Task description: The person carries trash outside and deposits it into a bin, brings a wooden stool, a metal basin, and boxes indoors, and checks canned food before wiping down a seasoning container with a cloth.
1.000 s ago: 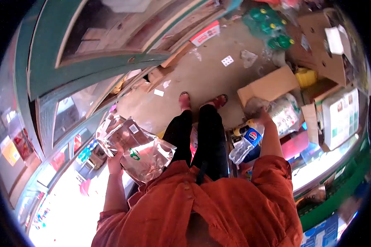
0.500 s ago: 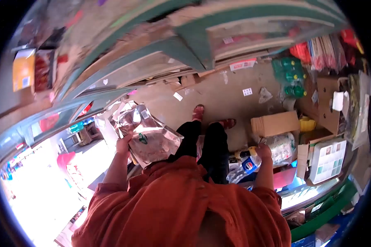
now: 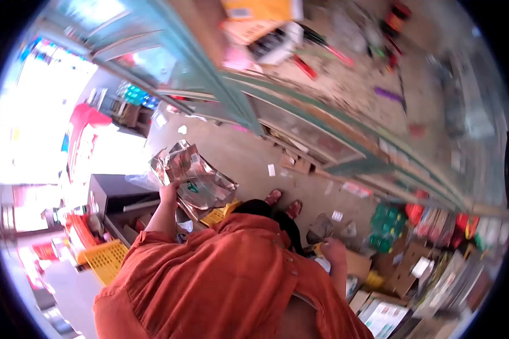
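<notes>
my left hand point(image 3: 168, 192) grips the bag point(image 3: 201, 176) by its side, presumably to steady it; my right hand point(image 3: 333, 251) is near the box point(image 3: 357, 265); its grip i cannot tell

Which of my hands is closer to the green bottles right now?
Right. Your right hand is on the same side as the green bottles, apart from them; your left hand is farther off, on the opposite side, gripping the shiny bag.

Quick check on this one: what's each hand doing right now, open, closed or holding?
Left hand: closed on the shiny bag.
Right hand: beside a greyish crumpled item; whether it grips anything cannot be told.
</notes>
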The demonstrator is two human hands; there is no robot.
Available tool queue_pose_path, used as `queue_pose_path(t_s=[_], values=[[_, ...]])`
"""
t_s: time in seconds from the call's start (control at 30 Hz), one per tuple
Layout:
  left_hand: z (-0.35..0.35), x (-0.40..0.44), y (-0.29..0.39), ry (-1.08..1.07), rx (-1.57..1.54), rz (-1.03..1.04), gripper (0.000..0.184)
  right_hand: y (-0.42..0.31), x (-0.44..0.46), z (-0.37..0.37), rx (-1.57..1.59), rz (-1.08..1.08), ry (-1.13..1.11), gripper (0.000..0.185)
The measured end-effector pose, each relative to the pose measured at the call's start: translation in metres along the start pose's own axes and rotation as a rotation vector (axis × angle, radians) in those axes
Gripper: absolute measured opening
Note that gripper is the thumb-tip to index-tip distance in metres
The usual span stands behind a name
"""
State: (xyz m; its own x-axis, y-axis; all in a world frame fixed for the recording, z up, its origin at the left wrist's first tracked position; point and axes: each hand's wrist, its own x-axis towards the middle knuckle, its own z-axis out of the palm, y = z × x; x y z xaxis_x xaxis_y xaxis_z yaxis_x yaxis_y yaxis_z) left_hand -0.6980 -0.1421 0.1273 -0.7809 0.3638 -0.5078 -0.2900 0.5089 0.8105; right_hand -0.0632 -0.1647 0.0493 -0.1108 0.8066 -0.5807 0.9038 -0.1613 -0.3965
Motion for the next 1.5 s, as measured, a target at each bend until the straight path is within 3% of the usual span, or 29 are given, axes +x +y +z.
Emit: queue_pose_path(t_s=[0.13,0.3,0.53,0.7,0.87,0.93,1.13,1.33,1.5], values=[[-0.038,-0.023,-0.006,0.116,-0.183,0.032,0.036,-0.072,0.044,-0.063,-0.176,-0.21,-0.129,0.035],[-0.078,-0.048,-0.009,0.29,-0.475,-0.072,0.031,-0.187,0.102,-0.112,-0.431,-0.469,-0.305,0.037],[-0.148,-0.03,-0.036,0.434,-0.582,-0.018,0.036,-0.417,0.149,-0.133,-0.579,-0.716,-0.344,0.036],[-0.181,0.005,-0.03,0.56,-0.689,-0.018,0.037,-0.577,0.161,-0.113,-0.532,-0.943,-0.269,0.032],[-0.207,0.028,-0.002,0.522,-0.845,0.033,0.037,-0.729,0.159,-0.105,-0.297,-1.205,-0.17,0.028],[-0.21,0.045,0.015,0.547,-0.899,0.124,0.033,-0.788,0.157,-0.103,-0.193,-1.261,-0.164,0.026],[-0.211,0.103,0.069,0.519,-0.964,0.142,0.032,-0.951,0.184,-0.074,0.026,-1.336,-0.289,0.024],[-0.233,0.181,0.132,0.477,-1.129,0.171,0.035,-1.103,0.203,-0.015,-0.114,-1.424,-0.462,0.024],[-0.274,0.244,0.187,0.694,-0.937,0.152,0.041,-1.241,0.206,0.037,-0.247,-1.64,-0.558,0.021]])
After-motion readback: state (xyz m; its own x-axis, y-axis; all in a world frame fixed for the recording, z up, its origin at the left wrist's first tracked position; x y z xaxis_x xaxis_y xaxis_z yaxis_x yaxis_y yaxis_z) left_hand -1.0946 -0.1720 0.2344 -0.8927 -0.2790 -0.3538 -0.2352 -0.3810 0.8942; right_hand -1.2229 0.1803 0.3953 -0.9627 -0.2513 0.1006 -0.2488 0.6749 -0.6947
